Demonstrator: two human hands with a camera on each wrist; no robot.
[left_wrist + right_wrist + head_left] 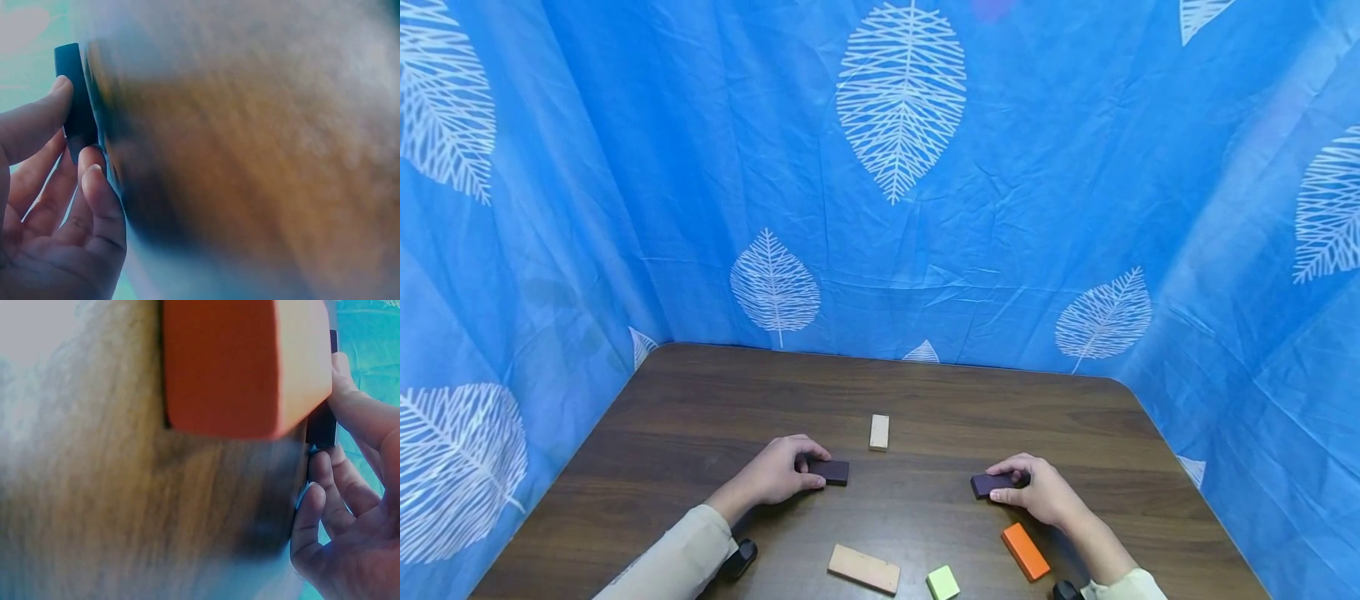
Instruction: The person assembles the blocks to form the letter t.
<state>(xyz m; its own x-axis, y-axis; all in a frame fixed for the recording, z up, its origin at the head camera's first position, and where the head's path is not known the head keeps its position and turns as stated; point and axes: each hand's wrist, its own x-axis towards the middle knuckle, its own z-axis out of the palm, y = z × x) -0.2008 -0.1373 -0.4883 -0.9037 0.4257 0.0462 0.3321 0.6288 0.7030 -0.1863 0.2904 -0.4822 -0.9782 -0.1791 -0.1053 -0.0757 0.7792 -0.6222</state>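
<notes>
In the head view my left hand pinches a dark block between thumb and fingers, low over the table left of centre. The left wrist view shows this dark block with the thumb along one side and fingertips at its lower end. Over on the right, my right hand grips a second dark block by its sides. An orange block lies just in front of that hand. In the right wrist view the orange block partly hides the held dark block.
A small pale wooden block lies beyond and between the hands. Nearer the front are a longer light wooden block and a yellow-green block. Blue curtains with white leaf prints enclose the brown wooden table.
</notes>
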